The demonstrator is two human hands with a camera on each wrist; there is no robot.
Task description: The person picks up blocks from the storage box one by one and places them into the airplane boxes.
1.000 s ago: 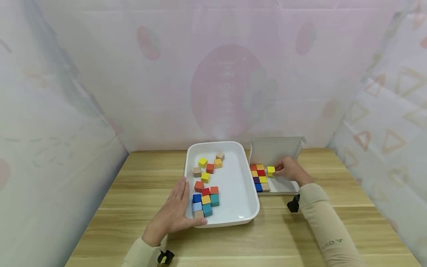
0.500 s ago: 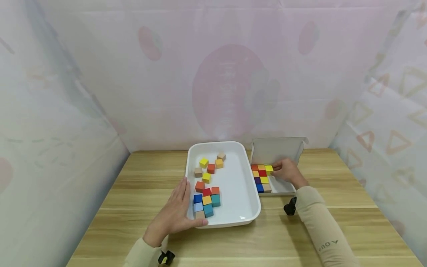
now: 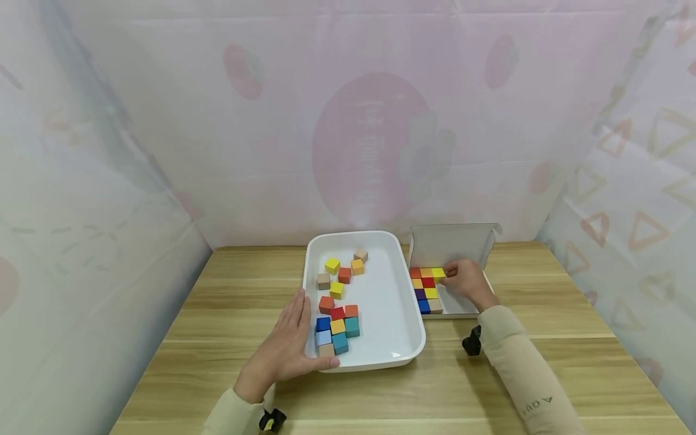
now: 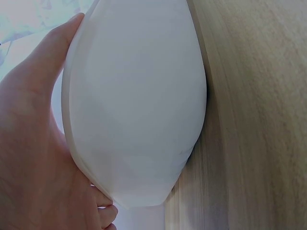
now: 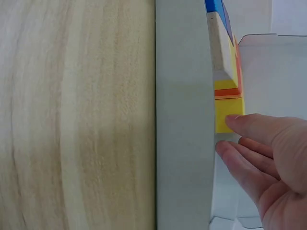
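A white tray (image 3: 405,302) holds several loose coloured cubes (image 3: 337,326) at the table's middle. My left hand (image 3: 288,347) lies flat against its near-left corner, fingers straight and thumb along the front rim. In the left wrist view the left hand (image 4: 29,143) rests against the tray's rounded wall (image 4: 134,96). To the right stands a grey cardboard box (image 3: 454,244) with its lid up and cubes packed in rows on its left side. My right hand (image 3: 464,281) reaches into it, fingertips touching a yellow cube (image 3: 438,273) in the back row. Close up, the right hand (image 5: 268,158) has straight fingers against the yellow cube (image 5: 226,117).
The wooden table (image 3: 228,302) is walled in by pale patterned sheets on three sides. The box's right half (image 3: 459,305) holds no cubes. Bare wood (image 5: 76,120) lies in front of the box's near wall (image 5: 184,120).
My right hand has slid the yellow cube left, up against the packed rows at the box's back. The left hand has stayed on the tray.
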